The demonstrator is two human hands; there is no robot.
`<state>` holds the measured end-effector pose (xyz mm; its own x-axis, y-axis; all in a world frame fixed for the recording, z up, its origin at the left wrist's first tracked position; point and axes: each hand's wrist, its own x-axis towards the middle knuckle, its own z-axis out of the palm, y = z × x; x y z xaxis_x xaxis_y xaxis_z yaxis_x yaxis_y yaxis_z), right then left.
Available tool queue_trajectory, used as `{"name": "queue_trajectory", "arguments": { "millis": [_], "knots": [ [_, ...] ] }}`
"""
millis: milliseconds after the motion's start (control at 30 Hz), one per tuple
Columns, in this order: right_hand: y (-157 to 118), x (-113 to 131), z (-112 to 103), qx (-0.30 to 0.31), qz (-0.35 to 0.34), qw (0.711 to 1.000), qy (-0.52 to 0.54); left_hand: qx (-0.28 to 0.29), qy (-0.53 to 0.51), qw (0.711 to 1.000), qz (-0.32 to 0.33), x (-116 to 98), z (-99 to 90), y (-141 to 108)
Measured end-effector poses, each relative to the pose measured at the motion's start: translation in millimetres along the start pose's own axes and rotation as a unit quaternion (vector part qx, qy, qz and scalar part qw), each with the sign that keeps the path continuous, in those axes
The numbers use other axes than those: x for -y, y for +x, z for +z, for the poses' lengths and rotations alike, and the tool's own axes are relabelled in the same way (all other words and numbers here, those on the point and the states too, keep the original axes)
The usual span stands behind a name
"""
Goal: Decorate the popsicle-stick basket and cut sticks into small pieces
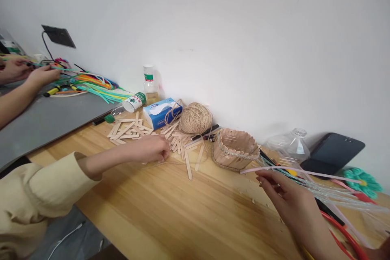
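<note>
My left hand (152, 148) is closed at the near edge of the wooden sticks (176, 142); what its fingers hold, if anything, is hidden. A thin strand of twine runs beside it toward the twine ball (196, 118). On the right, my right hand (283, 195) pinches a pale pink strip (292, 169), which stretches from the basket's base to a teal flower (362, 183). The oval basket (236, 150) of wooden sticks, trimmed with silvery cord, stands just beyond that hand.
Near the wall are a tissue pack (163, 113), bottles (150, 85), a clear container (298, 146) and a phone (333, 154). Silvery strands and red-handled scissors (344, 231) lie at right. Another person's hands (42, 75) hold craft stems at far left; part of another hand shows bottom right.
</note>
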<state>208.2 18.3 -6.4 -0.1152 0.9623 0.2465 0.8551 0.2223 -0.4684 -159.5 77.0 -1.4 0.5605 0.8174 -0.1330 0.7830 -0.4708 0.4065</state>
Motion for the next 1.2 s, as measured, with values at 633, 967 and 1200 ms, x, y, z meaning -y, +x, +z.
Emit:
{"name": "queue_trajectory", "arguments": {
  "millis": [633, 967, 1200],
  "knots": [
    [-16, 2, -13, -0.01, -0.001, 1.0, -0.005, -0.196, -0.026, 0.977, -0.082, -39, -27.6, 25],
    [-26, -16, -19, 0.004, 0.049, 0.999, 0.012, -0.164, 0.084, 0.981, -0.053, -47, -4.2, 36],
    [-33, -13, -23, 0.062, 0.042, 0.997, -0.004, -0.132, 0.093, 0.987, -0.017, -60, 15.7, 52]
  ]
}}
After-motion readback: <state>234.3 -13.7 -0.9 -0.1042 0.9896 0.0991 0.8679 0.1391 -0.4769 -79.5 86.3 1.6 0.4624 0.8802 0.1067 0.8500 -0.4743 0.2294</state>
